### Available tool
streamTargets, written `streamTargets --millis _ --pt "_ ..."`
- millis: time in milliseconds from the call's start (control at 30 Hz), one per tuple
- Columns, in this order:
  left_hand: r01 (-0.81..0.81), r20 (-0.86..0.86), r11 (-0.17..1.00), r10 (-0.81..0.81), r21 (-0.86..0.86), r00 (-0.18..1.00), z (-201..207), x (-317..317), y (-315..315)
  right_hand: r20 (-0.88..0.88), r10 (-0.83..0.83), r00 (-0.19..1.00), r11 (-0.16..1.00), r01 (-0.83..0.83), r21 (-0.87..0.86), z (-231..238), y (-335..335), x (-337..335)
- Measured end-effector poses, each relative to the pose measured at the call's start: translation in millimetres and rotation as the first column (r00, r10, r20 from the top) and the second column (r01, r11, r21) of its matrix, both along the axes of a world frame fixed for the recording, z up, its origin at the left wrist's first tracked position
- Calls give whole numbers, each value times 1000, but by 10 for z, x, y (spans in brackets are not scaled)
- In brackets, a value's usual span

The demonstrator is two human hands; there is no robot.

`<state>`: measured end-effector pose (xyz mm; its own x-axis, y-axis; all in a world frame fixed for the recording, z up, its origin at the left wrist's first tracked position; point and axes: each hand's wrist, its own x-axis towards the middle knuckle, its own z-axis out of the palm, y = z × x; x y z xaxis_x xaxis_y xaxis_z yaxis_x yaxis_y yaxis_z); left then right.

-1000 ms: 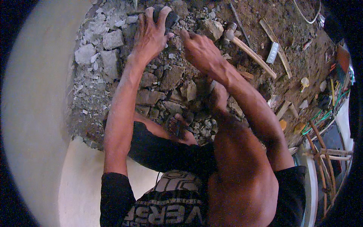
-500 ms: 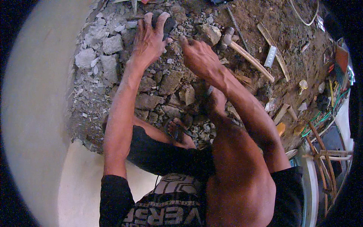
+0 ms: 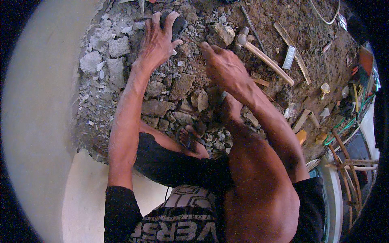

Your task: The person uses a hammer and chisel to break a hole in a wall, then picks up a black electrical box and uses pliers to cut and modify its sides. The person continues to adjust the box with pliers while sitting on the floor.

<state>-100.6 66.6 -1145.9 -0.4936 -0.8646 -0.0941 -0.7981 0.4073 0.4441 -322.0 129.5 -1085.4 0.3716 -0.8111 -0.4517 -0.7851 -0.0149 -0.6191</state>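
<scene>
Black printed shirt [image 3: 178,220], apparently black shorts [image 3: 174,162]

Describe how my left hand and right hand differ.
The left hand has its fingers spread over a dark block; the right hand is curled, and whether it holds anything is hidden.
The left hand reaches farther forward; the right hand sits farther back, nearer the hammer.
Both hands are bare and over the rubble-strewn ground.
</scene>
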Motion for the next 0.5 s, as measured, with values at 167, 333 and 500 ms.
streamTargets --millis 167,333,500 --pt "-33 60 999 32 26 998 -10 -5 20 -16 36 999 993 -37 -108 -109 -86 178" --pt "-39 56 996 35 77 998 4 -9 6 -50 39 998 998 -41 -46 -173 -160 157" --pt "0 38 999 2 -38 999 -23 10 16 -65 22 998 995 -28 -91 -243 -164 183"
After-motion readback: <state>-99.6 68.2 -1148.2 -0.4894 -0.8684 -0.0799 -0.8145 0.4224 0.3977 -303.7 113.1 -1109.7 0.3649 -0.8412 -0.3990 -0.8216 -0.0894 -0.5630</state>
